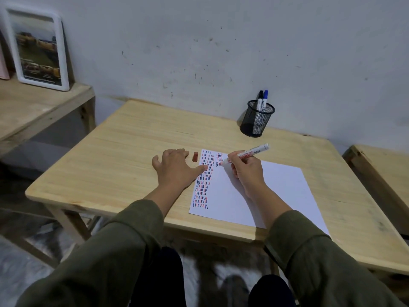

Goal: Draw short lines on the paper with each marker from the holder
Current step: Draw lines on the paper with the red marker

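Red marker, uncapped, held in writing grip over lined paper.

Right hand [245,168] closed around red marker [246,154]; tip at ten o'clock of the fist, touching paper [276,191] beside rows of short red, blue and black lines; barrel tilts toward two o'clock; left hand [174,167] flat, fingers spread, unladen, fingertip on the paper's left edge; red cap [195,157] just beyond it on table [124,156]; mesh holder [257,119] at one o'clock, two markers [263,97] upright inside.

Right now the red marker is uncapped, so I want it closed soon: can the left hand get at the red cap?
Probably yes. The left hand lies flat beside the cap, with only bare table between them.
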Action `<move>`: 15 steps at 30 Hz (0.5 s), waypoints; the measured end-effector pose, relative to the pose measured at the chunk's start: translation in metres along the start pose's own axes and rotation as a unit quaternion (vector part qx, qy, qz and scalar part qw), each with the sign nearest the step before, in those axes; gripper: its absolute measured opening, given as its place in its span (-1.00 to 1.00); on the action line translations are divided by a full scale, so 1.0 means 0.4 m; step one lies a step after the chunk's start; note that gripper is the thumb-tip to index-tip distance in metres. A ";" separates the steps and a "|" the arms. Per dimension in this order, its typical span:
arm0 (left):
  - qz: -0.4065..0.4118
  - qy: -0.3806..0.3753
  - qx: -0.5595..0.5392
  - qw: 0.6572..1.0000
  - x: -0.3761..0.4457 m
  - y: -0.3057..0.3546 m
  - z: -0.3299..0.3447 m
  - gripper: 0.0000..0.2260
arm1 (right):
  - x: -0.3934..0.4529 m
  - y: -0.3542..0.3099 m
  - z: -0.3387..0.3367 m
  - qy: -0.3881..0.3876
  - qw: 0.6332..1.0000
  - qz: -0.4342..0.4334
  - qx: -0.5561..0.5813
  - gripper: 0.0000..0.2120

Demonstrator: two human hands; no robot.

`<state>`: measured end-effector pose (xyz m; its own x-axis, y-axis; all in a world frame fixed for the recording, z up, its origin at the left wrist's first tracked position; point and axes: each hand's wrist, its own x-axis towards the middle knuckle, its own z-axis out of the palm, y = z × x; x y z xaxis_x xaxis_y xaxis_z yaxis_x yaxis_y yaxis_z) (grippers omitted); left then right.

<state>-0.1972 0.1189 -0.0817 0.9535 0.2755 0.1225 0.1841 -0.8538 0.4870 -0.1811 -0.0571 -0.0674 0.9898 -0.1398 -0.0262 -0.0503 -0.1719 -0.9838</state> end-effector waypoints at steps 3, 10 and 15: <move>0.001 0.001 -0.005 1.000 0.000 -0.001 0.000 -0.29 | 0.002 0.001 0.003 0.003 1.000 0.000 -0.005 -0.89; -0.001 0.001 0.002 1.000 0.002 -0.002 0.002 -0.29 | 0.001 0.001 0.005 0.002 1.000 -0.003 -0.016 -0.90; -0.001 0.001 0.000 1.000 0.000 0.000 0.000 -0.30 | -0.001 -0.002 0.006 -0.002 1.000 0.003 -0.015 -0.89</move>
<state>-0.1974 0.1190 -0.0817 0.9527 0.2780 0.1226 0.1861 -0.8531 0.4875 -0.1811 -0.0547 -0.0671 0.9899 -0.1378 -0.0321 -0.0597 -0.2010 -0.9778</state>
